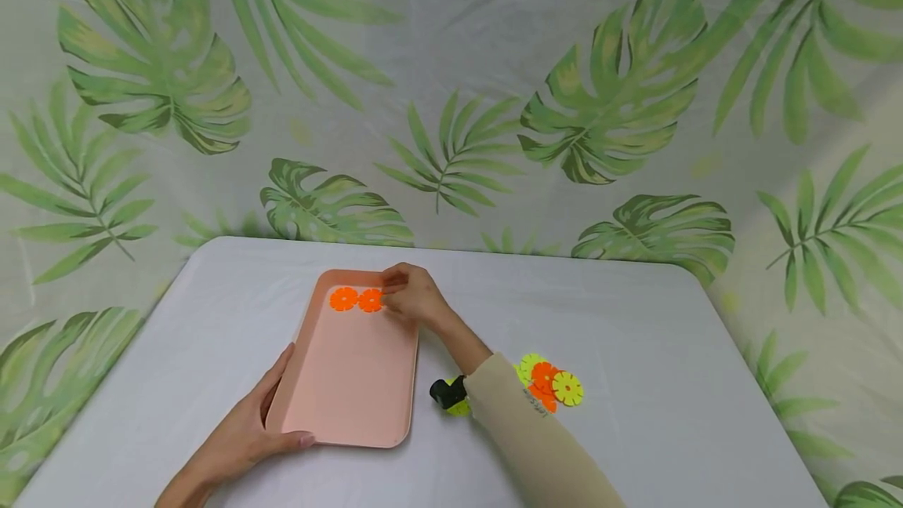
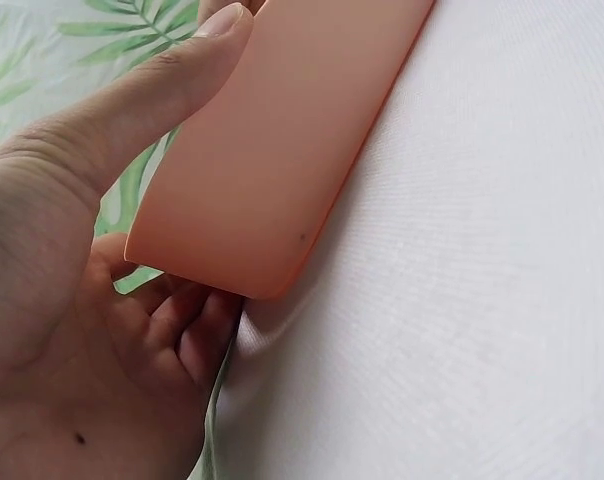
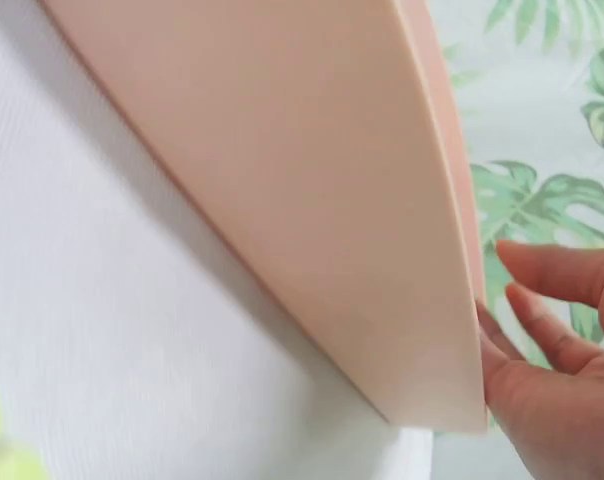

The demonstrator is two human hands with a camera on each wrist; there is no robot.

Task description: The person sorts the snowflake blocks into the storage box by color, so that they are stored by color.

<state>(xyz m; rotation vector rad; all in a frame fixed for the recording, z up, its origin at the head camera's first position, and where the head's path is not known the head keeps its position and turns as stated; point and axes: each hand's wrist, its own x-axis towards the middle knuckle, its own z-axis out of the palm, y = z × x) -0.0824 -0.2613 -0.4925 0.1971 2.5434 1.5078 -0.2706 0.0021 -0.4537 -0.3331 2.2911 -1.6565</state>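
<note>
A pink rectangular tray lies on the table. Two orange notched discs sit side by side near its far end. My left hand grips the tray's near left corner, with the thumb along the near edge. In the left wrist view, that thumb lies against the tray's side and the other fingers bend beneath the corner. My right hand is over the far right corner, fingertips bent down beside the right-hand disc. In the right wrist view, the tray wall hides some fingertips, so what they touch cannot be seen.
Right of the tray lies a loose pile of yellow-green and orange notched discs. A black object sits on yellow-green pieces, partly behind the right sleeve. A leaf-printed curtain hangs behind the white table.
</note>
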